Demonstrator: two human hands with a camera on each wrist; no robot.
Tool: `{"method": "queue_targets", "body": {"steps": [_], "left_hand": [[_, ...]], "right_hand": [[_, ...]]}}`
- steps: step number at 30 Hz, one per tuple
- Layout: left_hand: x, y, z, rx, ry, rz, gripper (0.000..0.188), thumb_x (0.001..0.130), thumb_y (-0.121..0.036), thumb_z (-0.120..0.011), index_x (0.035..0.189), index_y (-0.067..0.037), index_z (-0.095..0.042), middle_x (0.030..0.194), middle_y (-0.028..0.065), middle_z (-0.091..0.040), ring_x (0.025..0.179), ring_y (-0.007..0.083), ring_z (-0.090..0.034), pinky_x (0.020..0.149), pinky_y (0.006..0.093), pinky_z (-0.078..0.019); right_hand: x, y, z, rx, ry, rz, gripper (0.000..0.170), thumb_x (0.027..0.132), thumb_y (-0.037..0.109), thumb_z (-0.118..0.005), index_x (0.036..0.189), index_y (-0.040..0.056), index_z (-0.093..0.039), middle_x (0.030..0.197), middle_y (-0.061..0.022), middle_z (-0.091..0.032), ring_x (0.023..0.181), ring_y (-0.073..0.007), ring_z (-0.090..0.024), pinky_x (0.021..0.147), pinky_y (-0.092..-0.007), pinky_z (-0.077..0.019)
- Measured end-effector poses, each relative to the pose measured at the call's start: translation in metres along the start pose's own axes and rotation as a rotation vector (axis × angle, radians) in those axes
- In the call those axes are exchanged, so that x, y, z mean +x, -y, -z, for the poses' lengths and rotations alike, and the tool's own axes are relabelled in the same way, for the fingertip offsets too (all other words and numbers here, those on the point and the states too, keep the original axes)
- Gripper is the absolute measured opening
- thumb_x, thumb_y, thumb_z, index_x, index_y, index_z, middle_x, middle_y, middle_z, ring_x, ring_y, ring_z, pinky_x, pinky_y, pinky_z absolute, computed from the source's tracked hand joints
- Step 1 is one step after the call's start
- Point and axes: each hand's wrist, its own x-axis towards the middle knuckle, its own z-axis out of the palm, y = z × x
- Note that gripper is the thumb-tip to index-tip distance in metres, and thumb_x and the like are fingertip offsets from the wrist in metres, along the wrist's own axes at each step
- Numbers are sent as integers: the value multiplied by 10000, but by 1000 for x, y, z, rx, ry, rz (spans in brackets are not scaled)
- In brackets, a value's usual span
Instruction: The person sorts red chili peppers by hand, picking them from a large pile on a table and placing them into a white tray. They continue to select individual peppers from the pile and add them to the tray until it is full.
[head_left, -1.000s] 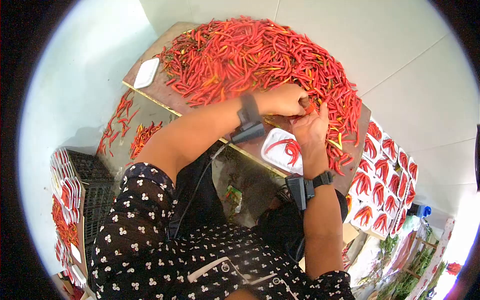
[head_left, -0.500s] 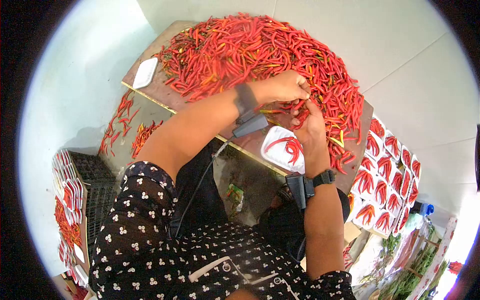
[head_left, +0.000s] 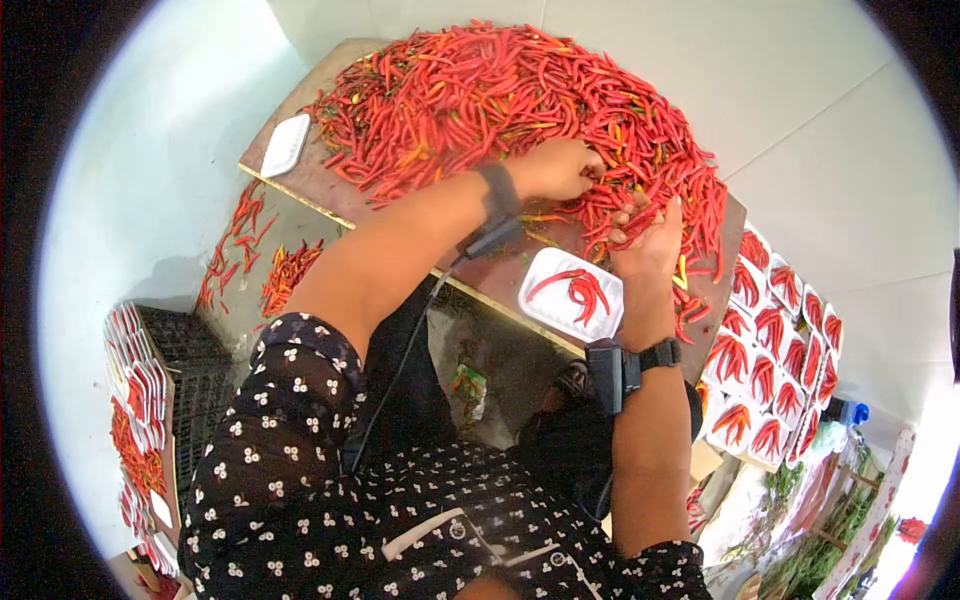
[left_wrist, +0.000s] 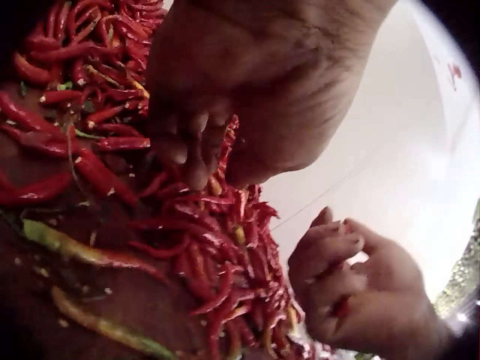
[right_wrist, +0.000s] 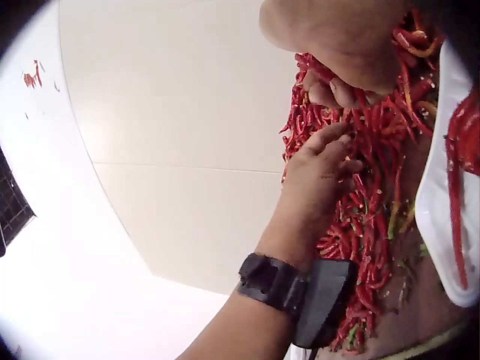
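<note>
On the left, a white tray (head_left: 287,146) is laid on the brown table (head_left: 322,188). To its right, the left hand (head_left: 556,168) is placed at the chilli heap (head_left: 490,90), fingers bent; whether a chilli is pinched cannot be told. Nearer, some red chillies (head_left: 584,297) are contained in a second tray (head_left: 548,309). By the half-closed right hand (head_left: 650,248), loose chillies (head_left: 637,228) are held against the palm. Farther right, filled trays (head_left: 722,390) are seen.
</note>
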Motion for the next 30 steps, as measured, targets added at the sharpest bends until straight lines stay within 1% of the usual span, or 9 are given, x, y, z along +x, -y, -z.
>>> {"method": "queue_targets", "body": {"steps": [2,13,15,19,22,24,26,28,30], "left_hand": [[-4,0,-10,244,49,-67,222,720,-138,-519,917,-61,-588,831,179,-588,793,335,-563,685,418,-449],[-6,-6,-7,24,60,193,279,665,-62,-506,935,-30,-571,849,202,-591,797,335,-583,697,411,-457],[-4,-14,11,-161,157,348,253,662,-53,-498,899,-21,-579,753,177,-596,722,240,-602,630,354,-467],[1,-29,35,-436,225,317,228,710,-95,-512,891,23,-584,714,71,-585,684,108,-544,603,253,-455],[-5,-60,44,-622,211,218,261,737,-143,-524,918,35,-582,767,51,-600,697,110,-548,622,262,-457],[-2,-64,41,-509,250,171,277,756,-170,-523,935,34,-579,781,57,-602,698,104,-545,626,264,-457],[0,-63,34,-620,261,202,293,765,-200,-528,919,44,-579,786,63,-614,688,134,-560,625,280,-461],[1,-57,36,-636,242,252,267,759,-200,-526,887,28,-581,759,101,-613,662,156,-567,618,305,-460],[6,-28,20,-85,235,202,212,741,-170,-518,864,-11,-583,761,157,-603,641,224,-585,607,349,-457]], "right_hand": [[9,0,12,-37,101,39,510,851,524,-295,799,63,-507,653,-39,-487,550,-162,-469,415,-243,-335],[23,-3,27,16,127,23,401,881,425,-325,871,54,-476,685,-48,-489,593,-159,-483,442,-239,-363],[23,-6,26,-33,128,36,388,885,410,-323,873,54,-478,681,-47,-490,585,-157,-483,444,-236,-363],[6,-10,5,-139,51,-25,407,892,411,-289,908,53,-482,713,-52,-530,591,-163,-513,454,-239,-371],[4,-11,4,-141,108,-61,476,887,453,-243,933,49,-490,751,-63,-563,616,-176,-535,463,-249,-378],[-3,-11,-4,-131,143,-65,518,882,478,-215,939,46,-495,769,-69,-576,634,-185,-545,469,-257,-383],[-21,-8,-25,45,-8,-65,576,867,523,-186,921,53,-515,785,-76,-586,651,-198,-550,475,-274,-386],[-8,-1,-3,25,7,-96,584,861,539,-190,880,63,-527,747,-65,-567,643,-197,-533,473,-283,-378],[1,0,12,-37,42,-14,576,859,544,-203,845,68,-528,686,-43,-523,607,-177,-498,467,-274,-358]]}}
